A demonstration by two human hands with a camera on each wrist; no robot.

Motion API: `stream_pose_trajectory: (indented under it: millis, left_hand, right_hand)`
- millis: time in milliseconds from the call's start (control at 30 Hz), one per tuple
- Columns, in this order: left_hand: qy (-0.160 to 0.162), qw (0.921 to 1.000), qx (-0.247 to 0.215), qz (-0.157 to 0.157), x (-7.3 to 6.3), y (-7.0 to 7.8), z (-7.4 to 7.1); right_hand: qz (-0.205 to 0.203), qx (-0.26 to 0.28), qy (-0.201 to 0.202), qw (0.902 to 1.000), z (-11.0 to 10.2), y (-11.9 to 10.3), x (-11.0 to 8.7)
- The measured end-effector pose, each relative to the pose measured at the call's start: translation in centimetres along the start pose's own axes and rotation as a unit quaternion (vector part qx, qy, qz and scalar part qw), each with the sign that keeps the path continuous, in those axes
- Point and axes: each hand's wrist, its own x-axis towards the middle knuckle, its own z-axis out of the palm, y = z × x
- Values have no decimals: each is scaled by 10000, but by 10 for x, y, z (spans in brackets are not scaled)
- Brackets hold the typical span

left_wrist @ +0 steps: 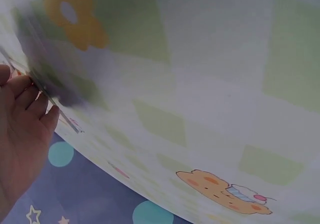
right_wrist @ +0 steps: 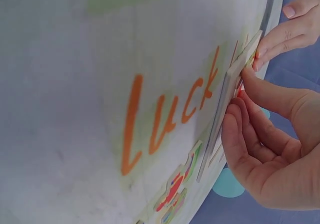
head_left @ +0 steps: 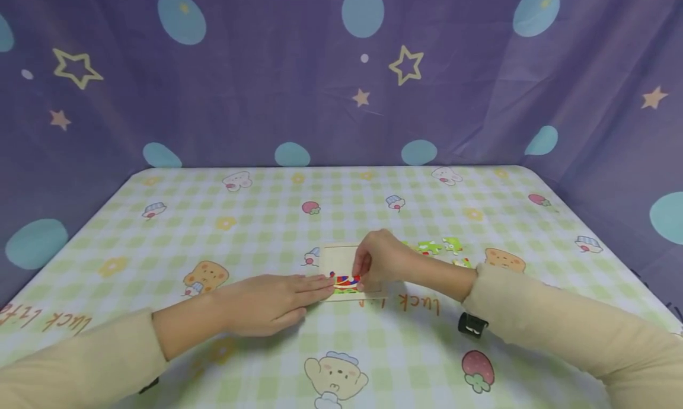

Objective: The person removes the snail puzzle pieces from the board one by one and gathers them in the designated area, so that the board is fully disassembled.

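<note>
A pale wooden puzzle tray (head_left: 335, 258) lies flat on the table, with joined red, blue, white and green puzzle pieces (head_left: 345, 283) along its near left part. My left hand (head_left: 272, 302) lies with straight fingers, their tips on the tray's left edge and the pieces there. My right hand (head_left: 385, 258) bends down over the tray's right side. In the right wrist view, the thumb and fingers of that hand (right_wrist: 272, 144) pinch a small red puzzle piece (right_wrist: 240, 88) at the tray's surface; most of this piece is hidden.
Right of the tray, partly behind the right forearm, lie several loose puzzle pieces (head_left: 429, 247), green with red and white parts. A checked tablecloth (head_left: 267, 219) with printed cartoons covers the table. Behind it hangs a purple curtain (head_left: 299, 89).
</note>
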Motion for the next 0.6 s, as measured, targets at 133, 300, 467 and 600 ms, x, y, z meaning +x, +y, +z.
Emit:
stream_pose_trajectory:
  millis: [133, 300, 467, 600]
  left_hand:
    - [20, 10000, -25, -21, 0, 0, 0]
    - [13, 10000, -16, 41, 2, 1, -1]
    - [-67, 10000, -21, 9, 4, 3, -2]
    - [-94, 10000, 21, -20, 5, 3, -2]
  right_hand:
    - [-15, 67, 77, 9999, 1, 0, -1]
    - [228, 169, -13, 9996, 1, 1, 1]
    - [456, 48, -127, 9989, 0, 1, 4]
    - [530, 83, -190, 9984, -1, -1, 5]
